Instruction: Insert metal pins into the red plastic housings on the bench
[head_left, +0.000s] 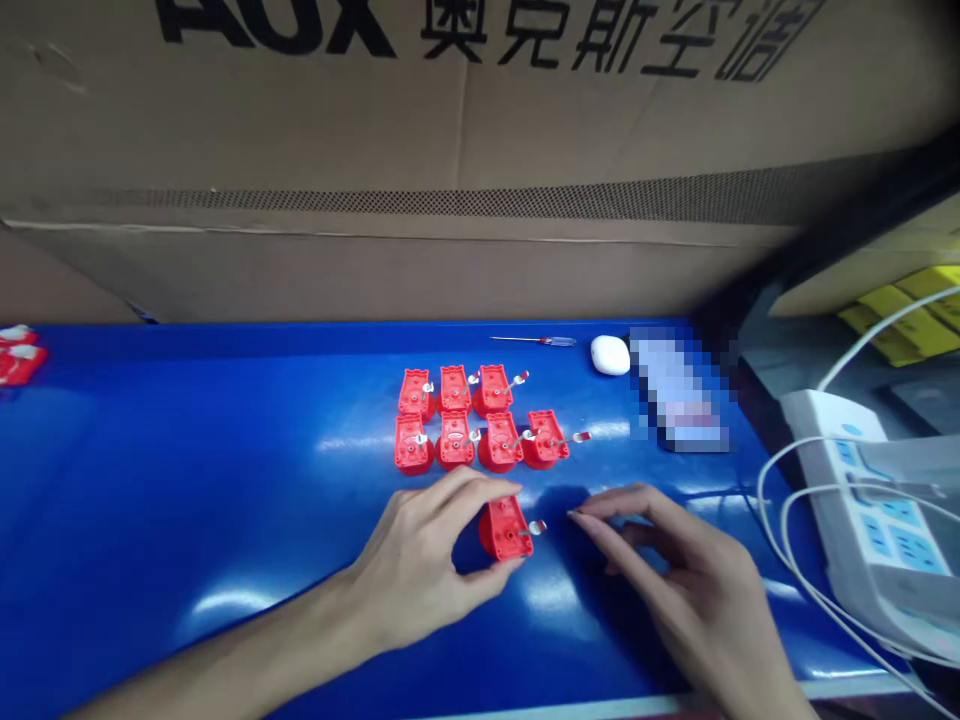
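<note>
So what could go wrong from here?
The right hand seems to pinch a tiny pale piece between its fingertips, so a slight slip might drop it. The left hand, holding a red housing, sits close to the rows of similar red housings and could nudge one out of line. The pale-tipped tab jutting from the held housing might get bumped.

**Head camera facing forward and down**

The head-worn camera is looking down from the near side of a blue tabletop (225,450), sitting close above the left hand (420,555) and right hand (682,590), and is facing a cardboard panel (375,130) at its far edge.
</note>
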